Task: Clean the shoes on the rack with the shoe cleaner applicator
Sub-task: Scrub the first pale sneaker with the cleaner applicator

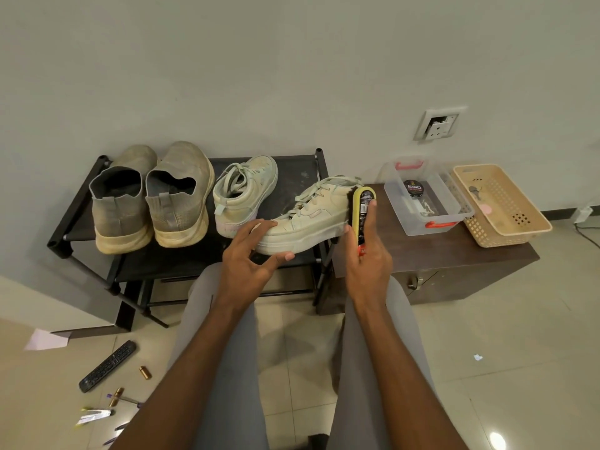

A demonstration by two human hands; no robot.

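A: While gripped at heel and sole by the left hand [250, 254], fingers spread, thumb under the edge: 1 pale lace-up sneaker [308, 216], toe toward the right, lifted at the front right of the black shoe rack [293, 172].

B: And in the right hand [367, 254]?

A: Clasped upright, a yellow-and-black shoe cleaner applicator [363, 206], thumb along its label, dark bristle edge pressed against the sneaker's toe.

B: Elsewhere on the rack?

A: Resting beside the held shoe, a 2nd pale sneaker [245, 194]; further left, 2 grey slip-on shoes [149, 199], heels toward the camera.

B: To the right?

A: On a dark wooden cabinet [454, 254], a clear tub [425, 199] with red clips holding a round black tin [414, 189], just beside a beige basket [501, 206].

B: Down on the floor?

A: At lower left, a remote control [107, 366], amid small scattered bits too small to name.
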